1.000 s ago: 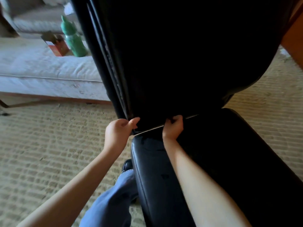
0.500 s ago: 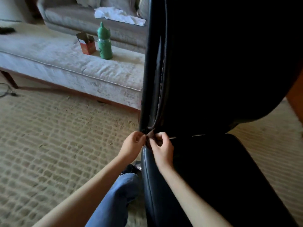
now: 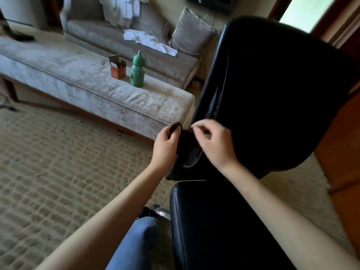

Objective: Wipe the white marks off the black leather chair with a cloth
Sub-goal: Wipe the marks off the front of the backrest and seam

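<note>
Chair [image 3: 224,230]: black leather, at the right of the view. The backrest [image 3: 272,94] stands nearly upright, its long axis running from its lower left corner by the hands up toward the top right. The seat [image 3: 214,211] lies flat below it, with its length running toward the camera.

Cloth [image 3: 186,142]: dark, held up in front of the backrest's lower left corner, between the two hands. It hangs with its long axis roughly vertical. The top edge is rolled over at the left, and a paler grey hem shows at the bottom. I cannot tell whether it touches the leather behind it.

Left hand [image 3: 164,147]: fingers curled round the cloth's upper left edge, gripping it.

Right hand [image 3: 214,147]: fingers curled, with thumb and forefinger close together at the cloth's upper right edge. Motion blur there; I cannot tell whether they pinch the cloth.

Both forearms are bare and reach in from the bottom of the view, the right one crossing above the seat.

Surroundings: a knee in blue jeans [image 3: 136,240] just left of the seat. Beige patterned carpet [image 3: 48,162] on the floor. A grey ottoman [image 3: 68,80] to the left carries a green bottle [image 3: 138,72], upright, and an open red carton [image 3: 117,70] just beside it. Behind it is a grey sofa [image 3: 109,38] with white fabric [image 3: 150,39] on its seat and a cushion [image 3: 191,33] at its right end. Brown wood [image 3: 341,143] stands at the far right.
</note>
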A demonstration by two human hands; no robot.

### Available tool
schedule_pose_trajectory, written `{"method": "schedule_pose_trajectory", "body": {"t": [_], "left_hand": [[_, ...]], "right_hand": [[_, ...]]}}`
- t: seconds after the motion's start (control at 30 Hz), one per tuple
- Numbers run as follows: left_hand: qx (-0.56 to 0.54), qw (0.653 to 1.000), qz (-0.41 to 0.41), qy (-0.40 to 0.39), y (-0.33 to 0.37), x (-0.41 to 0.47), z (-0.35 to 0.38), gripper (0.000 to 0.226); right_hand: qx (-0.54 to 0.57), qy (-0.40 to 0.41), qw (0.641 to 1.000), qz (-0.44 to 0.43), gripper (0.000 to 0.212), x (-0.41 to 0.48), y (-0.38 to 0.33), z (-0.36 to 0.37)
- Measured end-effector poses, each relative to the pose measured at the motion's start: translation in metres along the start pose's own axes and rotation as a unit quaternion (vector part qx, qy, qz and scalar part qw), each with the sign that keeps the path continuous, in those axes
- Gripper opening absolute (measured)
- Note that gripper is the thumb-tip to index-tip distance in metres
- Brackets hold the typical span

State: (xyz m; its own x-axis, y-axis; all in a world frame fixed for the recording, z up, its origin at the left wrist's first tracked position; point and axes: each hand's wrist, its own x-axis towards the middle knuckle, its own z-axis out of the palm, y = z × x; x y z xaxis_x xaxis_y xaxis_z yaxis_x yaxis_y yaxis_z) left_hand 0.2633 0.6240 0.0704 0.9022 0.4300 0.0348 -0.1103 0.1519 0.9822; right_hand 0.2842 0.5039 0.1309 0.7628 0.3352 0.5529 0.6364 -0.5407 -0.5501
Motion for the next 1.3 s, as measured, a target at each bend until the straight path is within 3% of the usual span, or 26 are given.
{"method": "schedule_pose_trajectory", "body": {"t": [0.1, 0.17, 0.27, 0.33, 0.47, 0.53, 0.67, 0.8, 0.9, 1.0, 1.1, 1.2, 1.3], "left_hand": [[-0.04, 0.998, -0.013, 0.044, 0.006, 0.02, -0.005, 0.029], [-0.053, 0.997, 0.013, 0.051, 0.014, 0.039, 0.0, 0.032], [0.006, 0.99, 0.131, 0.048, 0.023, 0.058, 0.024, 0.023], [0.076, 0.974, 0.211, 0.041, 0.014, 0.051, 0.047, 0.028], [0.125, 0.953, 0.27, 0.053, -0.032, 0.02, 0.066, 0.052], [0.153, 0.942, 0.294, 0.056, -0.057, 0.014, 0.067, 0.055], [0.149, 0.961, 0.229, 0.026, -0.091, -0.003, 0.069, 0.062], [0.208, 0.972, 0.105, -0.029, -0.141, -0.016, 0.054, 0.047], [0.174, 0.984, -0.004, -0.048, -0.165, -0.033, 0.048, 0.031], [0.085, 0.992, -0.033, 0.092, -0.143, -0.027, 0.056, 0.039], [0.034, 0.988, 0.037, 0.148, -0.101, -0.001, 0.076, 0.045], [0.032, 0.989, 0.122, 0.075, -0.079, 0.009, 0.105, 0.049], [0.039, 0.992, 0.106, 0.06, -0.095, 0.003, 0.117, 0.048]], "right_hand": [[-0.138, 0.129, 0.975, -0.118, 0.015, 0.054, -0.001, -0.041], [-0.259, 0.159, 0.939, -0.159, 0.028, 0.095, 0.0, -0.068], [-0.424, 0.081, 0.888, -0.161, 0.051, 0.142, -0.001, -0.088], [-0.471, 0.014, 0.864, -0.177, 0.058, 0.157, 0.003, -0.084], [-0.476, 0.0, 0.851, -0.222, 0.052, 0.157, 0.017, -0.073], [-0.497, -0.017, 0.823, -0.274, 0.044, 0.147, 0.027, -0.068], [-0.538, -0.122, 0.756, -0.352, 0.038, 0.115, 0.049, -0.05], [-0.584, -0.191, 0.696, -0.371, 0.033, 0.093, 0.064, -0.041], [-0.595, -0.209, 0.688, -0.359, 0.024, 0.093, 0.067, -0.04], [-0.593, -0.202, 0.697, -0.349, 0.02, 0.089, 0.072, -0.04], [-0.593, -0.216, 0.696, -0.343, 0.023, 0.078, 0.078, -0.038], [-0.588, -0.217, 0.699, -0.343, 0.024, 0.073, 0.083, -0.036], [-0.57, -0.227, 0.701, -0.362, 0.019, 0.077, 0.082, -0.033]]}}
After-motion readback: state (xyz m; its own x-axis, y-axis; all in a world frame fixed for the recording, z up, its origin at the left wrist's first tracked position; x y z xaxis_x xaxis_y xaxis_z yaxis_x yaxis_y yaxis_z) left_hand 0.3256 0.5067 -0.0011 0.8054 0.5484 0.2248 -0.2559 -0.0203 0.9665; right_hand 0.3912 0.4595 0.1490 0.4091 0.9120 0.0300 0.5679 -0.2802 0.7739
